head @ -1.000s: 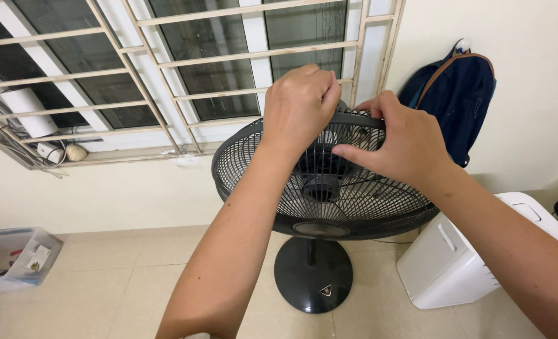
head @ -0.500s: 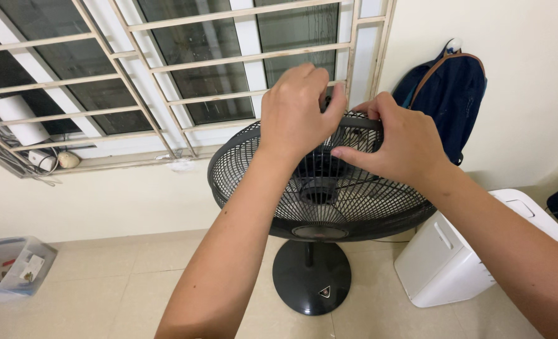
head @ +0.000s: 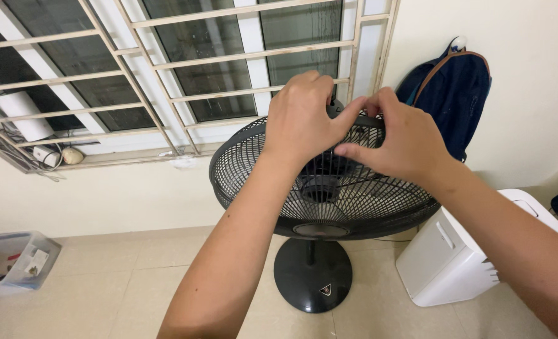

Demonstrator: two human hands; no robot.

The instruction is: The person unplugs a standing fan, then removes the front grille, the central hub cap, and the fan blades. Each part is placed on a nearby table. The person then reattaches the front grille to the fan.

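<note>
A black standing fan tilts its round wire grille (head: 260,169) up toward me, with its round base (head: 312,273) on the tiled floor. My left hand (head: 301,119) curls over the top back rim of the grille, fingers closed on it. My right hand (head: 401,141) grips the same rim just to the right, thumb pressing on the wires. The two hands nearly touch. What lies under the fingers at the rim is hidden.
A barred window (head: 185,69) fills the wall behind the fan. A dark blue backpack (head: 455,88) hangs on the right wall. A white box-shaped appliance (head: 461,257) stands right of the fan base. A clear plastic bin (head: 12,260) sits at the left.
My hands have drawn closer together on the grille's top rim. The view has shifted slightly; the fan stays in place.
</note>
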